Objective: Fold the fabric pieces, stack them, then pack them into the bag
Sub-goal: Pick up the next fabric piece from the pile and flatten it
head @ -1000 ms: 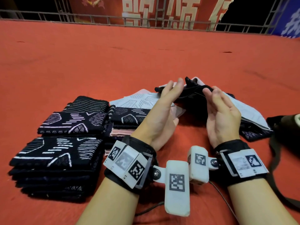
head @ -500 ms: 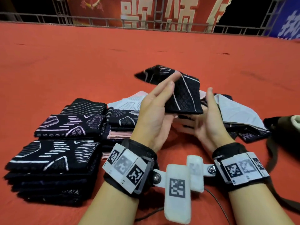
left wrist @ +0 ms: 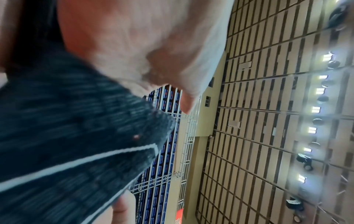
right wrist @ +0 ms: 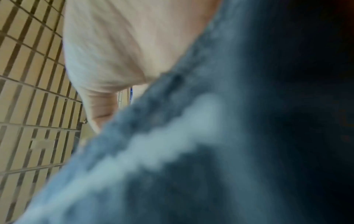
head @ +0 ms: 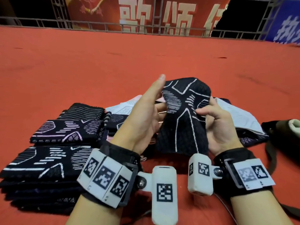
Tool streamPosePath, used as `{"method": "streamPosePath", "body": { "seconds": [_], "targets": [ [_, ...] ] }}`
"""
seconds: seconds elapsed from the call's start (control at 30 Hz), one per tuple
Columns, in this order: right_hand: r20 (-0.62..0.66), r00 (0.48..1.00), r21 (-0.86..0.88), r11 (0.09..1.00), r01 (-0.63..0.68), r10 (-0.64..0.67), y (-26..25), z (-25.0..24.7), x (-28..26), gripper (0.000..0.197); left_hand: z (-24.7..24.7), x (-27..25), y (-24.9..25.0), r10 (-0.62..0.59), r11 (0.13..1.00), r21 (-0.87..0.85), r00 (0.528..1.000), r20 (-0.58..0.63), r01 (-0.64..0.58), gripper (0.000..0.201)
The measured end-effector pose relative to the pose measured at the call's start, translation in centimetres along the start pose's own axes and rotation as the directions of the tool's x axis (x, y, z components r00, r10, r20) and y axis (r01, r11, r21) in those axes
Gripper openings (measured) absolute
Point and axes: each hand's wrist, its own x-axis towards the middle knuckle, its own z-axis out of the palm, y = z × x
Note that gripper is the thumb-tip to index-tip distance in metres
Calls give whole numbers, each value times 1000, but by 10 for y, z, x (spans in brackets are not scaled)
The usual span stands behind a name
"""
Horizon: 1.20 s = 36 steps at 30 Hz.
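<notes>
Hands (head: pixel 178 120) raised, flanking black cloth (head: pixel 183 127)

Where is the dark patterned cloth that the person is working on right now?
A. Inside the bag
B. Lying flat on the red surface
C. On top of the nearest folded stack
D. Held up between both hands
D: in the head view the cloth hangs above the red surface, with the left hand at one side and the right hand pinching the other.

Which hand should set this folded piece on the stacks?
Left, probably. The folded stacks lie on the left hand side, while the right hand pinches the dark fabric piece farther away.
</notes>
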Motion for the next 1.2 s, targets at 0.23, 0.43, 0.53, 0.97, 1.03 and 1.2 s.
{"method": "streamPosePath", "body": {
  "seconds": [0.23,0.43,0.53,0.97,1.03,1.2],
  "targets": [
    [59,995,-96,993,-73,78,7,7,0,44,-23,3,3,167,974,180,971,-169,-137,42],
    [52,997,-392,919,-28,52,23,8,7,24,-35,3,7,228,966,176,942,-245,-188,45],
    [71,996,-406,914,-14,46,25,10,8,28,-38,3,8,218,971,152,939,-265,-183,43],
    [24,988,-199,968,156,-154,17,16,1,18,-36,7,7,43,991,135,959,-280,-5,68],
    [-19,984,-226,959,169,-177,19,12,3,17,-34,6,6,11,980,192,963,-269,43,60],
    [-81,980,-243,958,155,-179,19,12,5,21,-37,5,1,-35,926,365,982,-184,101,34]
  ]
}}
